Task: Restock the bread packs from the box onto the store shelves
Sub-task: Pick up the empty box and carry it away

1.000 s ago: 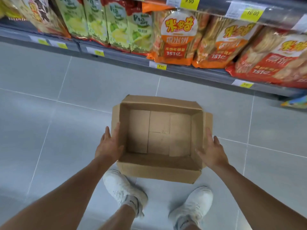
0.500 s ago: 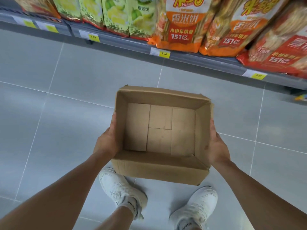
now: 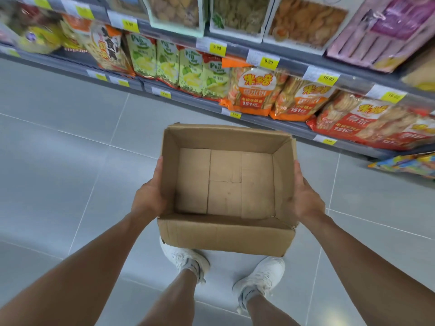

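An open brown cardboard box (image 3: 226, 234) hangs in front of me above the grey tiled floor, with nothing inside it. My left hand (image 3: 149, 196) presses flat against its left wall. On the opposite wall my right hand (image 3: 306, 198) does the same, so the box is gripped between both palms. Behind it run the store shelves (image 3: 270, 123), filled with orange rice cracker packs (image 3: 255, 90) and green-yellow snack packs (image 3: 190, 71).
Yellow price tags (image 3: 268, 61) line the shelf edges. Upper shelves hold boxed snacks (image 3: 303, 22) and pink boxes (image 3: 386, 29). A colourful pack (image 3: 404, 164) lies low at the right edge. My white shoes (image 3: 186, 260) stand on the floor under the box.
Both hands closed on the sides of the box and lifted it off the floor. The view tilted up, so more shelves show.
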A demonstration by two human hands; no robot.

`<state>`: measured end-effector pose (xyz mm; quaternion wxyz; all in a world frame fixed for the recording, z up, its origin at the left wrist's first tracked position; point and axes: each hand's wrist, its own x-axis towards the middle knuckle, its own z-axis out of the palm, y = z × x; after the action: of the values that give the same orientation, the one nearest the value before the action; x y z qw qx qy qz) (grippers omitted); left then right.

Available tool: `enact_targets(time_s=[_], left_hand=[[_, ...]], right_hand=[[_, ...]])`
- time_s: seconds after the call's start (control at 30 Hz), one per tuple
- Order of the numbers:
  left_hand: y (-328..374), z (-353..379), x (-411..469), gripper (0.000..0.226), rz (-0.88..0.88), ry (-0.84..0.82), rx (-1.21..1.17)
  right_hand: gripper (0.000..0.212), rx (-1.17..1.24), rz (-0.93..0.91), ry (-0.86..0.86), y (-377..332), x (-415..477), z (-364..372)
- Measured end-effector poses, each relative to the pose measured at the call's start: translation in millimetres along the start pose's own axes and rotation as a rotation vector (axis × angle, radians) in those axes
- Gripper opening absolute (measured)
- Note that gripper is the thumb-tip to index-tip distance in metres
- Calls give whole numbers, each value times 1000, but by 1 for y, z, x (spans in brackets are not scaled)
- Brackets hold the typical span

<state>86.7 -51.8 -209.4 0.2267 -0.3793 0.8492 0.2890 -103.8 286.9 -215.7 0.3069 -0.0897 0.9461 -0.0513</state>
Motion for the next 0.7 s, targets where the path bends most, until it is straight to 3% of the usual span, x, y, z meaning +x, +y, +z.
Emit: enact_targets(time_s=[0.17,0.33,0.7], left_hand=[[29,-88,-68,107,4,8,-82],[51,-174,-135,115,50,54,-147],[43,-314,-227,107,39,177,-169]], right_hand=[[103,-50,-77,-4,-25,-50,-92],[111,-41,-120,14,-48,-111,-173],[124,-78,-257,120,-120,-192,-291]])
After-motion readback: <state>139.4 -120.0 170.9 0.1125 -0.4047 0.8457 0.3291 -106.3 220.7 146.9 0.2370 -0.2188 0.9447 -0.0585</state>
